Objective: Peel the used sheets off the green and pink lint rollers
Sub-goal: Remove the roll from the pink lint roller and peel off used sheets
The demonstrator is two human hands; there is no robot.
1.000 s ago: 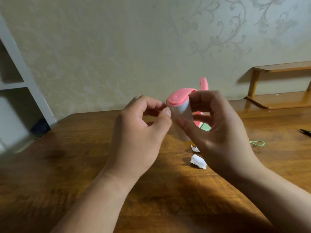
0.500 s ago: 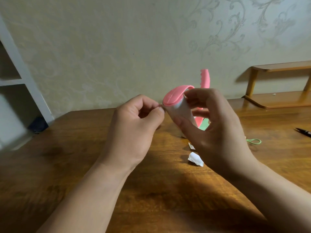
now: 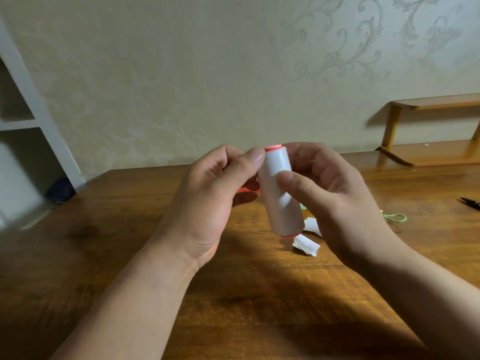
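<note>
The pink lint roller is held above the wooden table, its white paper roll nearly upright with a pink cap at each end. My right hand grips the roll from the right, thumb pressed on its front. My left hand pinches at the roll's upper left edge with thumb and forefinger. A bit of the pink handle shows behind my left fingers. Two crumpled white peeled sheets lie on the table just below the roll. Of the green roller only a green loop and a sliver show behind my right hand.
The wooden table runs to a patterned wall. A small wooden shelf stands at the back right, a dark pen lies at the right edge, and a white shelving unit stands at the left.
The roller has turned from cap-toward-me to nearly upright with its white side facing me. The pink handle swung from above the roll to behind my left hand. Both hands dropped slightly.
</note>
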